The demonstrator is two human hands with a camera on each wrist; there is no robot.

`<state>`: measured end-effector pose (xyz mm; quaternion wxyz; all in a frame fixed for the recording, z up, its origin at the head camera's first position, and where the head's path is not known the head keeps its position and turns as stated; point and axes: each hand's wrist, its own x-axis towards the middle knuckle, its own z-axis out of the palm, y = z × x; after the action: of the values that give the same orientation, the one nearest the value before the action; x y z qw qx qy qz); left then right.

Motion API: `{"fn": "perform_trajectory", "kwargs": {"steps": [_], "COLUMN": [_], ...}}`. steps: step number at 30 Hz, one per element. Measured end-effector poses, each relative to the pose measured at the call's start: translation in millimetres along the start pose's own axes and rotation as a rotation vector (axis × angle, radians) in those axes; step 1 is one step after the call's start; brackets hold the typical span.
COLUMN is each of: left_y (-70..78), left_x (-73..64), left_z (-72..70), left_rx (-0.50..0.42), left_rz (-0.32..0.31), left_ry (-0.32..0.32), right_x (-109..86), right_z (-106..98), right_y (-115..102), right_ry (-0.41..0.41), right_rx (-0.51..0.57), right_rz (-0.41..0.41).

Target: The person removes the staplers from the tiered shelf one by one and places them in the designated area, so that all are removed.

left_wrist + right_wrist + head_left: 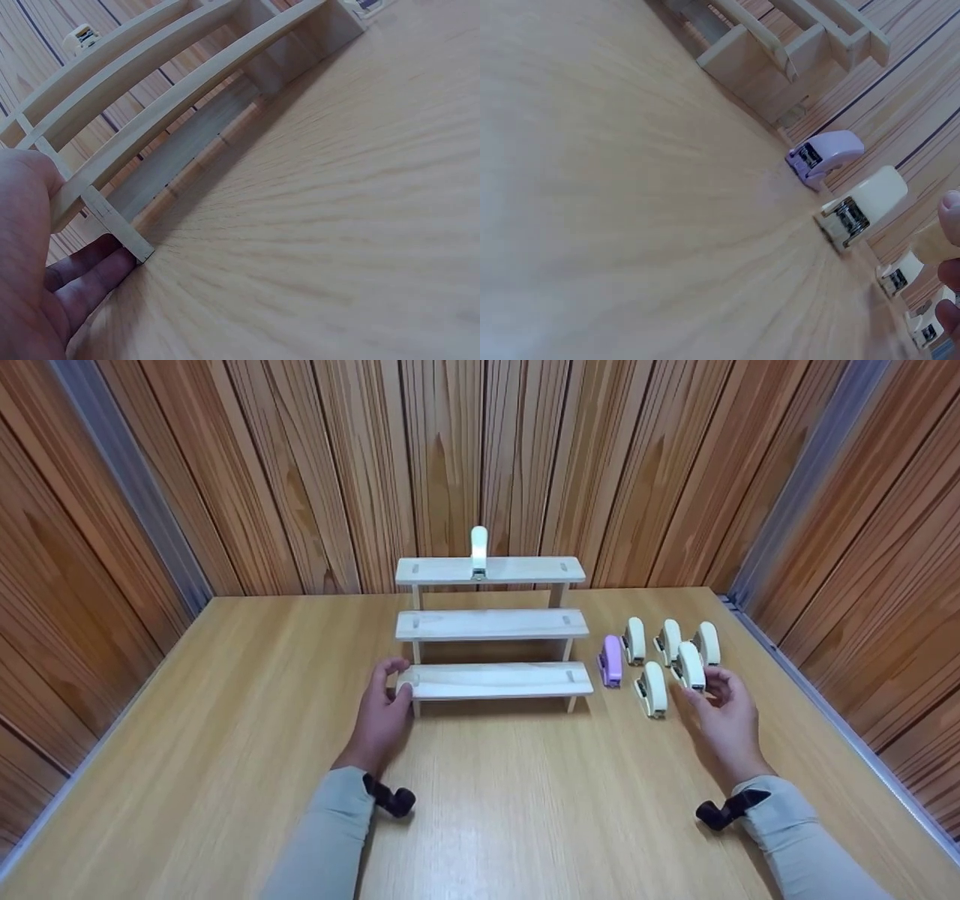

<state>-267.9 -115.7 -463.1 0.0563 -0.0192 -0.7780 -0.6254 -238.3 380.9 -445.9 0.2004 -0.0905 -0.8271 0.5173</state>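
Observation:
A three-tier wooden display shelf (491,682) stands on the table, and my left hand (381,720) grips the left end of its lowest tier. In the left wrist view the fingers (97,285) reach behind the front leg, under the board. To the right, my right hand (727,720) pinches a small cream stapler (688,666) between thumb and fingers. Just left of that hand stands another cream stapler (652,690). A purple stapler (611,661) is closest to the shelf. In the right wrist view the held stapler (932,244) shows only partly, at the edge.
Behind the held stapler stand three more cream staplers, at left (634,640), middle (668,641) and right (706,643). One white stapler (478,551) sits upright on the top tier. Wood-panelled walls (442,457) enclose the table (247,697) at back and sides.

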Motion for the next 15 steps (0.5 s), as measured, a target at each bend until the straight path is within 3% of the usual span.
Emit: {"fn": "perform_trajectory", "kwargs": {"steps": [5, 15], "left_y": [0.9, 0.4], "left_x": [2.8, 0.7], "left_z": [1.5, 0.6], "left_rx": [0.005, 0.001], "left_rz": [0.021, -0.014], "left_ry": [0.008, -0.004], "right_x": [-0.3, 2.8], "right_z": [-0.7, 0.4], "right_y": [4.0, 8.8], "right_ry": [0.002, -0.06], "right_rx": [-0.057, -0.097], "right_rz": [-0.019, 0.021]}}
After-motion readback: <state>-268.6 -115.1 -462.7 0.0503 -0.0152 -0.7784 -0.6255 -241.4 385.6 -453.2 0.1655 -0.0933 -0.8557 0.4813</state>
